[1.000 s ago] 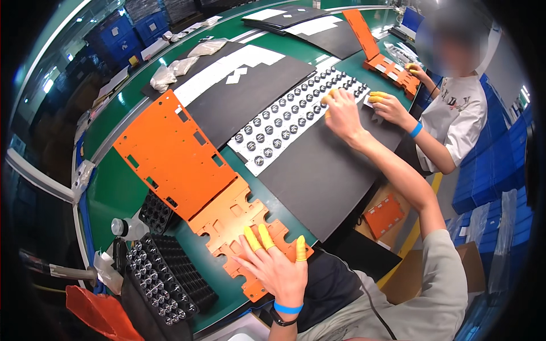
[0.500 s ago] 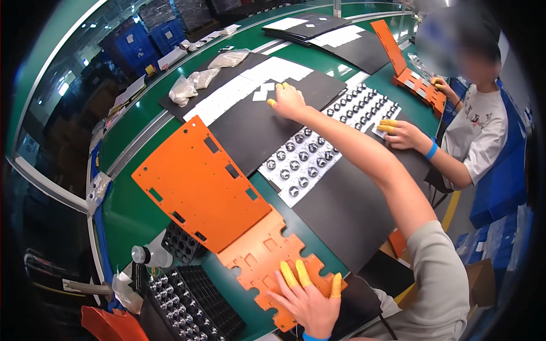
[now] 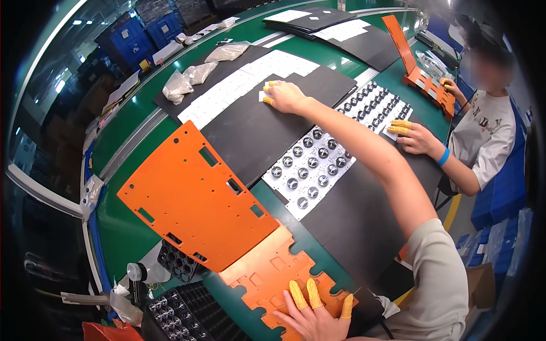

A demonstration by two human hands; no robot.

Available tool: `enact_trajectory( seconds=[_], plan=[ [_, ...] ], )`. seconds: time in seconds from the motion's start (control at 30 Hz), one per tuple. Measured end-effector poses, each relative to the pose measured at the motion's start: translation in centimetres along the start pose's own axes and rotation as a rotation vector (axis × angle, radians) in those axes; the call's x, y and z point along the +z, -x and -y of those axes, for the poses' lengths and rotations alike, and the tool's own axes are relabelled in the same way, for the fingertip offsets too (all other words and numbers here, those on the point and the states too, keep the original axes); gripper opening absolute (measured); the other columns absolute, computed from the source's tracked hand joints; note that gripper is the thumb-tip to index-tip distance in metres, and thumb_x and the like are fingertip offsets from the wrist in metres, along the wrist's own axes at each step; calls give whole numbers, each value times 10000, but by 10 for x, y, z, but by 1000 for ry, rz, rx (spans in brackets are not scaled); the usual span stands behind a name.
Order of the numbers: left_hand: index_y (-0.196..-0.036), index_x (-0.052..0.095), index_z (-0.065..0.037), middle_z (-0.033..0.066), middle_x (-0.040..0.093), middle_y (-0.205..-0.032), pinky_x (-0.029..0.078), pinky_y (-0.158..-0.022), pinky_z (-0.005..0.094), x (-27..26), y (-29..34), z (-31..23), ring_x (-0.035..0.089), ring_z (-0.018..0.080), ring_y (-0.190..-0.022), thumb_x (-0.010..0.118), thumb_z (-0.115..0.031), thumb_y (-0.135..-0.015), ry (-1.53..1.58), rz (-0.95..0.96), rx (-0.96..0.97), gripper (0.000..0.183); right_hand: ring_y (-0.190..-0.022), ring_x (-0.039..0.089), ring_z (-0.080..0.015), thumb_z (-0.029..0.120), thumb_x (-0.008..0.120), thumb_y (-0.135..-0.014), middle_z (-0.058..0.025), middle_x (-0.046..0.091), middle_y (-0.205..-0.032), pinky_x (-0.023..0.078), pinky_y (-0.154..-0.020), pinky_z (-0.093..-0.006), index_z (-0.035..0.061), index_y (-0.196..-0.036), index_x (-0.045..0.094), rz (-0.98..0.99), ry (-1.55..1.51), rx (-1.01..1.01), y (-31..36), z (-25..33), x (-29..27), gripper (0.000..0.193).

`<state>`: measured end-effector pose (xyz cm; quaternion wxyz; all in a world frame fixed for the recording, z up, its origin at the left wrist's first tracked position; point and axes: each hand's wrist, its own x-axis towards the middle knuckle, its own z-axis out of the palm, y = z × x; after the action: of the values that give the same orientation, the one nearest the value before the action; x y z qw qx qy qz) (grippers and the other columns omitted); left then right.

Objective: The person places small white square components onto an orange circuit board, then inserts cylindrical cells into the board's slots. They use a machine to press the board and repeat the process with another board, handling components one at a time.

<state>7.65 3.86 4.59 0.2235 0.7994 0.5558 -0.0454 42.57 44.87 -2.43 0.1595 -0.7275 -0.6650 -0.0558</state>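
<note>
My left hand [image 3: 318, 321] rests, fingers spread and yellow cots on some fingertips, on the flat notched base of a hinged orange fixture [image 3: 267, 273]. The fixture's orange lid [image 3: 193, 199] is tilted up behind it. My right arm reaches across to the far dark board, where my right hand [image 3: 284, 96] has its yellow-capped fingers closed around a small white square piece [image 3: 263, 95]. Beside it, rows of flat white panels [image 3: 227, 88] lie on the same board. Below my right forearm is a white panel studded with round black-rimmed lenses [image 3: 310, 165].
A co-worker at right has one hand [image 3: 414, 137] at a second lens panel [image 3: 375, 108] and the other at another orange fixture [image 3: 432, 88]. Black trays of lenses [image 3: 176, 315], a bottle [image 3: 151, 271] and plastic bags [image 3: 199, 73] stand around. More dark boards [image 3: 307, 23] lie at the back.
My right hand has shifted slightly left and closed over the loose white squares. The view has tilted a little, so the fixture and my left hand sit lower. My left hand stays on the fixture.
</note>
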Motion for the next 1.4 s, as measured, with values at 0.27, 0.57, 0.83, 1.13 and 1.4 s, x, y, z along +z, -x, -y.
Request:
enact_trajectory(
  seconds=[0.27, 0.57, 0.83, 1.13, 1.4],
  plan=[
    [-1597, 166, -135, 169, 39, -1662, -95, -1154, 658, 1, 1, -1, 5, 361, -1530, 561, -636, -875, -45, 44, -17, 964, -1400, 417, -349, 128, 537, -894, -194, 574, -1363, 400, -1114, -434, 89, -1391, 547, 136, 274, -310, 18, -36, -22, 499],
    [-1513, 323, -98, 183, 210, -1587, -44, -1145, 680, 8, 0, -3, 120, 370, -1503, 634, -556, -851, 20, -122, -20, 862, -1351, 478, -343, 95, 539, -866, -209, 650, -1211, 396, -1098, -460, 62, -1195, 645, 68, -26, -244, 14, -35, -11, 347],
    [-1578, 255, -164, 152, 123, -1654, -91, -1141, 682, -1, 0, -8, 67, 342, -1530, 606, -584, -856, 1, -62, -51, 906, -1139, 578, -328, 196, 577, -905, -174, 632, -1163, 423, -1025, -466, 42, -1106, 685, -94, 48, -100, -2, -36, 2, 275],
    [-1562, 305, -145, 125, 181, -1648, -94, -1125, 702, 19, -1, 2, 82, 340, -1527, 506, -717, -844, -317, -15, -60, 940, -1140, 569, -300, 217, 645, -845, -156, 627, -1143, 477, -957, -439, 55, -1009, 731, -50, 321, -1, -18, -35, -14, 246],
    [-1545, 346, -136, 80, 187, -1655, -118, -1108, 709, 5, 0, 5, 90, 348, -1523, 563, -674, -831, 12, 64, -36, 920, -1106, 583, -301, 177, 679, -789, -149, 642, -1075, 525, -900, -428, 32, -894, 750, -150, 301, 10, 1, -41, -19, 193]
  ],
)
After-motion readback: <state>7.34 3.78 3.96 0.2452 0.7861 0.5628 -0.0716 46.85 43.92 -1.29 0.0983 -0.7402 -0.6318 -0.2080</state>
